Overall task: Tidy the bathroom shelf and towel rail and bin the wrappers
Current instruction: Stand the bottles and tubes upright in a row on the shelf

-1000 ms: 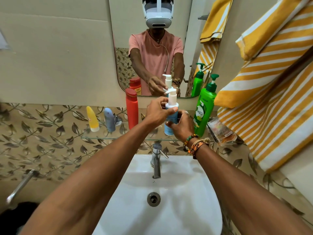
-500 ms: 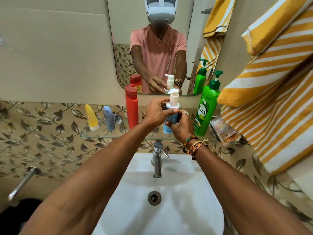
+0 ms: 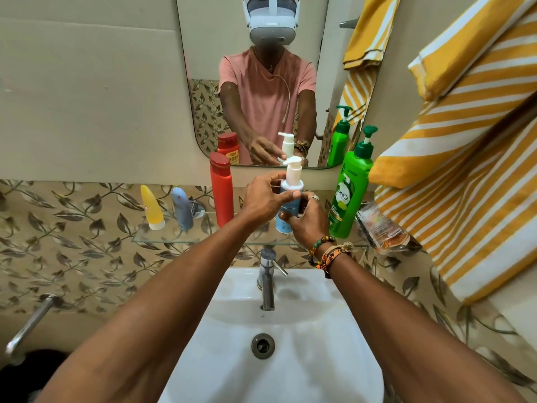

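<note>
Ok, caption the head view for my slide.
Both hands, left hand and right hand, grip a white-and-blue pump bottle at the glass shelf above the white sink.

Bathroom colours: loud bottles, striped towel, leafy tiles.
Pump bottle (image 3: 289, 199) white up top, light blue lower down; green pump bottle (image 3: 347, 196) with darker green pump head and white lettering; red bottle (image 3: 221, 191) (glossy); yellow tube (image 3: 151, 206) with white cap; grey-blue tube (image 3: 181, 207). Towel (image 3: 453, 158) striped mustard yellow and white. Tiles (image 3: 64, 239) beige with brown-grey leaf-and-vine pattern. Sink (image 3: 313, 344) plain white, tap (image 3: 266, 282) silver chrome. Wrapper (image 3: 380, 228) clear with orange and multicoloured print. Wristbands (image 3: 325, 251) of green, brown, amber beads plus orange patterned cord.
</note>
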`<control>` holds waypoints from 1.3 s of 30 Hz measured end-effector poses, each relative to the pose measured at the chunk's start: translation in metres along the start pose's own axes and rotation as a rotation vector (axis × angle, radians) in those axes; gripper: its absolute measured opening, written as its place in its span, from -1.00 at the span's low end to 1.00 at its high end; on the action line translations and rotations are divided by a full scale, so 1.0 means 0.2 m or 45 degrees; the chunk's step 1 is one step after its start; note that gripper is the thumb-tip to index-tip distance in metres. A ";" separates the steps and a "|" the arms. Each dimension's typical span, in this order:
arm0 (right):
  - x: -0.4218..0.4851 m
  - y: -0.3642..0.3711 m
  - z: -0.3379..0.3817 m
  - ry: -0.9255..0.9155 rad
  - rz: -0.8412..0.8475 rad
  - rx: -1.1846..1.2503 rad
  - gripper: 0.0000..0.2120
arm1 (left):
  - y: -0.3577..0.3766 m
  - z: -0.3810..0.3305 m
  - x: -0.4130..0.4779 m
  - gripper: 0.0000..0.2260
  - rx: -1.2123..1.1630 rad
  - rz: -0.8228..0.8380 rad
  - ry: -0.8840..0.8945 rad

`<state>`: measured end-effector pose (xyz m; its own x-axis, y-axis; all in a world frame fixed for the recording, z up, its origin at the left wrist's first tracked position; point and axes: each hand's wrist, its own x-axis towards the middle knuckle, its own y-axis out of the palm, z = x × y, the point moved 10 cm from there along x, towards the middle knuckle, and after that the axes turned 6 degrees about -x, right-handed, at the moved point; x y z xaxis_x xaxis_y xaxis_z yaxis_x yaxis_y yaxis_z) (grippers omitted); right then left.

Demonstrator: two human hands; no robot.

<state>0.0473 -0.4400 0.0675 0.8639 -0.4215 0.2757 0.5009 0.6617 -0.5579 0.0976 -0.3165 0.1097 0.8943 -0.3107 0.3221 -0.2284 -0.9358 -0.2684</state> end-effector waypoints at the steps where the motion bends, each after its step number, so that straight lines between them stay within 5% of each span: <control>1: 0.00 0.00 0.00 0.001 0.000 0.000 -0.52 | 0.00 0.00 0.00 -0.56 0.007 -0.005 0.003; 11: -0.09 -0.13 -0.01 -0.002 -0.180 -0.140 -0.29 | -0.03 -0.04 -0.09 -0.28 0.138 -0.045 0.050; 17: -0.20 -0.34 -0.01 -0.071 -0.407 -0.213 -0.61 | -0.10 -0.29 -0.22 -0.67 0.251 -0.341 0.461; 21: -0.23 -0.49 -0.09 0.042 -0.563 -0.190 -0.59 | -0.01 -0.40 -0.25 -0.72 0.214 -0.316 0.557; 27: -0.23 -0.58 -0.21 0.205 -0.581 -0.133 -0.38 | 0.17 -0.41 -0.16 -0.56 -0.018 -0.242 0.358; 39: -0.15 -0.53 -0.32 0.233 -0.507 -0.119 -0.43 | 0.45 -0.37 0.06 -0.21 0.031 0.005 0.124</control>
<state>-0.0352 -0.5370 0.0690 0.5772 -0.7401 0.3451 0.7782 0.3705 -0.5070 0.0598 -0.4178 0.1566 0.8516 -0.3303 0.4070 -0.2216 -0.9305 -0.2915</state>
